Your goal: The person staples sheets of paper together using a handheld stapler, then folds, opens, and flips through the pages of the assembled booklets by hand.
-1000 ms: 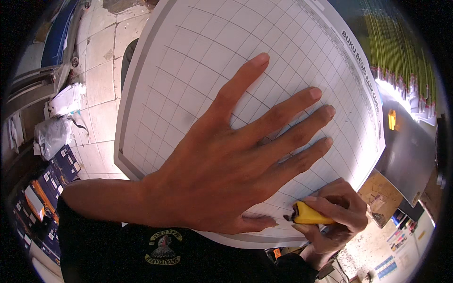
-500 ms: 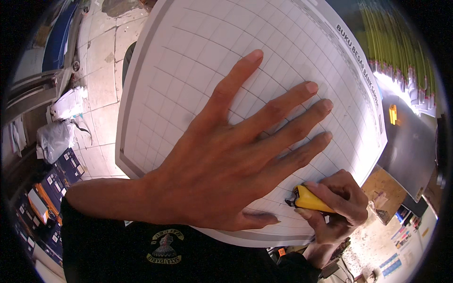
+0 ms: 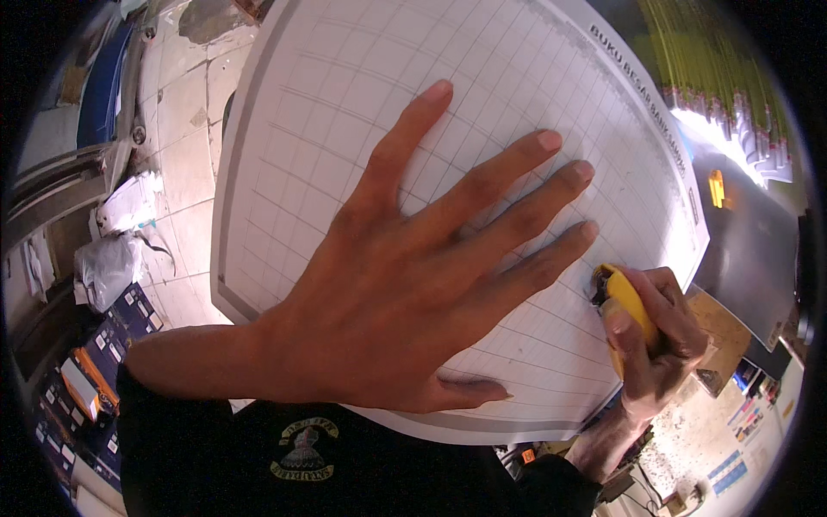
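My left hand [image 3: 405,258] lies palm down on a large white sheet or board [image 3: 500,388] printed with a ruled grid, its fingers spread and its thumb toward my body. The hand covers the middle of the grid. My right hand [image 3: 659,340] is closed round a small yellow hand tool [image 3: 633,302] with a dark front end, near the right edge of the board. That dark end rests at or just over the grid; whether it touches cannot be made out. What kind of tool it is does not show.
A dark flat surface [image 3: 745,250] with a yellow item [image 3: 717,188] lies beyond the right edge. Many thin green-yellow strips [image 3: 715,69] stand at the far right. On the left are a tiled floor [image 3: 185,146], a clear plastic bag [image 3: 112,267] and dark blue boxes [image 3: 95,366].
My right hand has moved up and to the right along the board with the yellow tool, which now points more upward. My left hand, still flat and spread, appears slightly farther up-left in view.
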`<state>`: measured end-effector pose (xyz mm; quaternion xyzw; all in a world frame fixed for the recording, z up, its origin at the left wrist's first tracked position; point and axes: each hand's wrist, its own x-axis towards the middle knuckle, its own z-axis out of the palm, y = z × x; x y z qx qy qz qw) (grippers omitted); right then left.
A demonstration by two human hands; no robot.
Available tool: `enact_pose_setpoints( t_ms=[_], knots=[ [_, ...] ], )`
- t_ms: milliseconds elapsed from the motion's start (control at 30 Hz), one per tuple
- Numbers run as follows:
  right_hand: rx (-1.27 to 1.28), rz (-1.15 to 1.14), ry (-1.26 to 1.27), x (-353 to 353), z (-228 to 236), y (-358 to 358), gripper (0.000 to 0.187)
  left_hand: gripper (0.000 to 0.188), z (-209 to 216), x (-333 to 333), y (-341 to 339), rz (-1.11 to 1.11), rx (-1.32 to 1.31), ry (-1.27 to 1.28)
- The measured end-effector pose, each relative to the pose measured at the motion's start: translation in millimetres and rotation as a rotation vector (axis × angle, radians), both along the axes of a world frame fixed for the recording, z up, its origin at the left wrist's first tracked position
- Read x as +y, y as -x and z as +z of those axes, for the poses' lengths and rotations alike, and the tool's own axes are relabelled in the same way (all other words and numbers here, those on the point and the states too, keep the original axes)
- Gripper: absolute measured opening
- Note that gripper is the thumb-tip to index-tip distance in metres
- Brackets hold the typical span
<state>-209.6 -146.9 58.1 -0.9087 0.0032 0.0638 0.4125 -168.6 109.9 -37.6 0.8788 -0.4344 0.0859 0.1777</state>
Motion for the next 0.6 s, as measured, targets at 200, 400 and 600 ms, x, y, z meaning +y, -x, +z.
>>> enact_pose_setpoints(
  t_ms=[200, 400, 600],
  knots=[
    [-0.042, -0.071, -0.174, 0.1, -8.3, 16.4, 0.039, 0.100, 23.1, -1.0, 6.7, 0.000, 0.412, 0.148],
    [-0.184, 0.410, 0.205, 6.8, 4.1, 32.4, 0.053, 0.100, 17.1, -3.5, 5.2, 0.015, 0.348, 0.187],
    [-0.300, 0.495, 0.265, 15.2, 1.0, 37.5, 0.046, 0.099, 16.8, -4.9, 5.1, 0.061, 0.281, 0.206]
  ],
)
